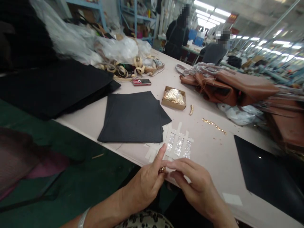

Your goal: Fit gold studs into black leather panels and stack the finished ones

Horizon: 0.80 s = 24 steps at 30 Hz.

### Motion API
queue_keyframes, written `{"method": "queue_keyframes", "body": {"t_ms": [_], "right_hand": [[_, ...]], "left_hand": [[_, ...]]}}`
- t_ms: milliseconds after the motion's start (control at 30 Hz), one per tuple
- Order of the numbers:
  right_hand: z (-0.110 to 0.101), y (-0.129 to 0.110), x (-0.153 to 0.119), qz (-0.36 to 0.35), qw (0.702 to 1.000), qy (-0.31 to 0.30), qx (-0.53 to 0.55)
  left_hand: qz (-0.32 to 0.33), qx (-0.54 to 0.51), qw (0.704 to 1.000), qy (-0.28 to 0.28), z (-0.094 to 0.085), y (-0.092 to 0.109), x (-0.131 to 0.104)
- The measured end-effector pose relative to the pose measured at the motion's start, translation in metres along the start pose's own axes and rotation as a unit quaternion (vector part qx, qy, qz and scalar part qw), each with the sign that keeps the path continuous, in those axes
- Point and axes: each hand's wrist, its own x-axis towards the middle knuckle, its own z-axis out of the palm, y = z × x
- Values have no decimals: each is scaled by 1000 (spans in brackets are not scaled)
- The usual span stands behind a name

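Observation:
A small bunched piece of gold chain (162,169) shows between my two hands, above the table's near edge. My left hand (148,179) is closed around it, with one finger pointing up. From the right, the bent fingers of my right hand (196,177) meet the left hand and pinch at the chain; their tips are partly hidden. Just beyond my hands lies a clear plastic sheet (178,144) crossed by pale tape strips. Farther off, a cardboard box (174,106) holds many gold chains. A short chain (191,110) and a longer chain (214,126) lie right of it.
Stacked black sheets (133,118) lie left of the tape, with a red phone (142,82) behind them. Brown leather bags (247,85) are piled at the right, above a black panel (266,174). Plastic wrapping (118,49) heaps at the back left. Two people are in the background.

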Motion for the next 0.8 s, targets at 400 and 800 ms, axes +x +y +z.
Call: {"method": "queue_keyframes", "body": {"t_ms": [400, 800], "right_hand": [[24, 10, 63, -8, 990, -137, 42], [65, 52, 201, -47, 971, -22, -234]], "left_hand": [[-125, -233, 963, 43, -23, -15, -15], [-329, -407, 829, 198, -50, -17, -39]]}}
